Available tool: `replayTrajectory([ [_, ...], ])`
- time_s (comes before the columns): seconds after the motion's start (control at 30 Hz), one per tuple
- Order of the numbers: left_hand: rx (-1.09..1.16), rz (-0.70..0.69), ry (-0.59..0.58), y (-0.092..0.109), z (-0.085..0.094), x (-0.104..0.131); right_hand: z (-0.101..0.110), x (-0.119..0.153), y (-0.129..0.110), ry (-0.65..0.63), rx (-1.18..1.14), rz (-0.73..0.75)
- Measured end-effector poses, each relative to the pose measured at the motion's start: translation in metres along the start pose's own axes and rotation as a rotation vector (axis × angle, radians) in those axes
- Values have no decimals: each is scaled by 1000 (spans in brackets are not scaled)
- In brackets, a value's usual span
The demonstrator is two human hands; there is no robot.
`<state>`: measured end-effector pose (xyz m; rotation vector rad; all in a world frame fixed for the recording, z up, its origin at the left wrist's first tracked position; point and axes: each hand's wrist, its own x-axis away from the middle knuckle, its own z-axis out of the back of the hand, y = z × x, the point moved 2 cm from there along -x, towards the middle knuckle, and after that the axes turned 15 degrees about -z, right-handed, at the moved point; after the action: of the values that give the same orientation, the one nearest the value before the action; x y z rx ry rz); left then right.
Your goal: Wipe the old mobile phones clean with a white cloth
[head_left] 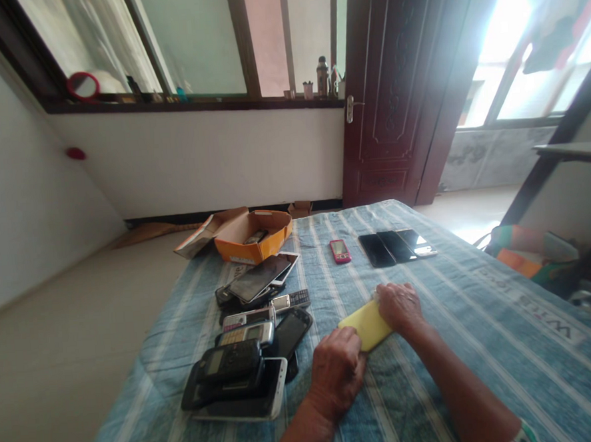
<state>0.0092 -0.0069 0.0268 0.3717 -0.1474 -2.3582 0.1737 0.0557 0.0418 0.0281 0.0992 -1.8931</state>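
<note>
Over the blue striped cloth, a flat yellow phone-sized object (pixel 368 324) is held at both ends. My left hand (pixel 337 370) has its curled fingers closed on the near left end. At the far right end, my right hand (pixel 399 306) grips it, with a small whitish bit showing by the fingertips. Whether it is a phone or only a cover cannot be made out. Left of my hands lies a heap of old phones, among them a black phone (pixel 291 332), a silver keypad phone (pixel 246 334) and a white-edged phone (pixel 278 389).
An open orange box (pixel 255 253) with a phone inside stands at the far left of the bed-like surface (pixel 463 344). Beyond my hands lie a small pink phone (pixel 340 251) and a row of dark flat phones (pixel 376 250). A dark red door (pixel 392 88) is behind.
</note>
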Motion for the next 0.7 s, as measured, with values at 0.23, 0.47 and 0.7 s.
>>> replayTrajectory([
  [0.23,18,1,-8,0,2,0,9,-1,4,-96,-2,-19],
  [0.47,22,3,-8,0,2,0,15,-1,8,-135,7,-37],
  [0.7,3,-3,-4,-1,0,0,6,-2,4,-75,-35,-25],
])
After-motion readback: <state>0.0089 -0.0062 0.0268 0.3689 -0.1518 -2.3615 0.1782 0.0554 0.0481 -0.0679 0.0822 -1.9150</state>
